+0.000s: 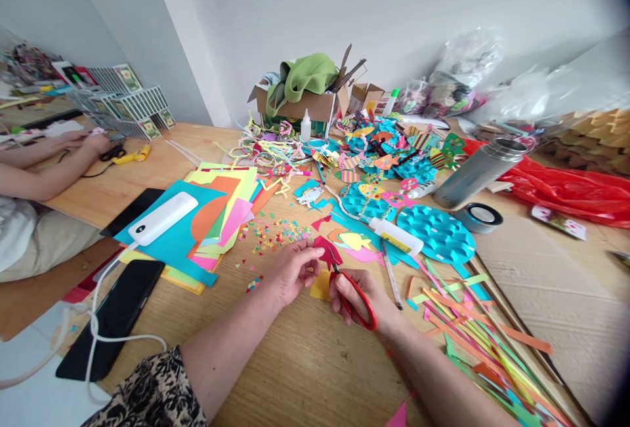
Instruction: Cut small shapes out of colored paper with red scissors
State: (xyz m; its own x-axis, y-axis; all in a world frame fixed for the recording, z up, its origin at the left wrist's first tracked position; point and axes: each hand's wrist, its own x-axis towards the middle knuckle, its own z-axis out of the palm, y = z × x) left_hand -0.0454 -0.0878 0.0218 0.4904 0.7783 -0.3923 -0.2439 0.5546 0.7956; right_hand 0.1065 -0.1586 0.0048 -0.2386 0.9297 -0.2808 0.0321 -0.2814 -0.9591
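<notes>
My left hand [294, 271] pinches a small piece of dark red paper [327, 251] between thumb and fingers. In my right hand [358, 296] is a pair of red-handled scissors [365, 307], its blades at the lower edge of that paper. A yellow paper piece [321, 284] lies on the table between the hands. Just beyond them are tiny paper bits [275, 233] in many colours and a yellow paper fish [353, 241]. A white glue bottle [398, 237] and a pen [392, 276] lie right of the hands.
Coloured sheets [231, 197] with a white power bank [165, 217] and a black phone [111, 319] lie left. Paper strips [472, 315], a steel flask [477, 171] and blue discs [436, 233] lie right. A cardboard box [295, 102] stands behind. Another person's arms [54, 158] rest at far left.
</notes>
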